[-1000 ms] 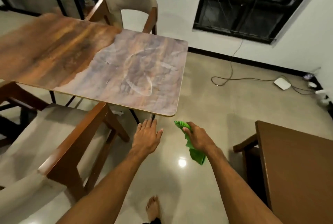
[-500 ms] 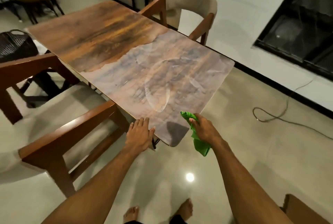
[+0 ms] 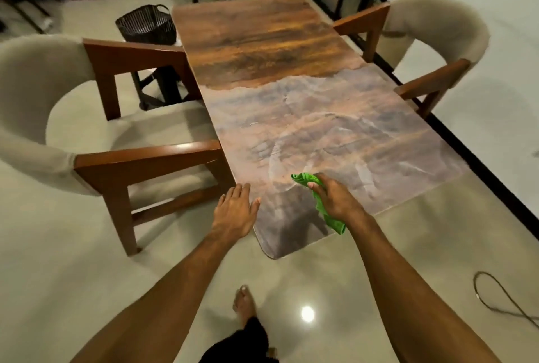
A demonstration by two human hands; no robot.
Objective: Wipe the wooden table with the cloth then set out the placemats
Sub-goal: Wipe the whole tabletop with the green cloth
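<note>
Now that green cloth (image 3: 304, 180) sits over hazy near end of wooden table (image 3: 262, 41), not short of it as 1 s ago, wiping can begin; r. hand (image 3: 335, 202) grips it bunched, l. hand (image 3: 234, 212) flat w/ fingers straight at table corner.

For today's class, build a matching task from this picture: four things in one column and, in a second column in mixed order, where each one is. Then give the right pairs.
Column A
1. green cloth
2. left hand
3. dark basket
4. cable

Column B
a. on the floor at the picture's right edge
b. fingers straight, at the table's near left edge
c. gripped in the right hand over the table's near end
d. on the floor by the table's far left corner

Pairs: 1-c; 2-b; 3-d; 4-a
</note>
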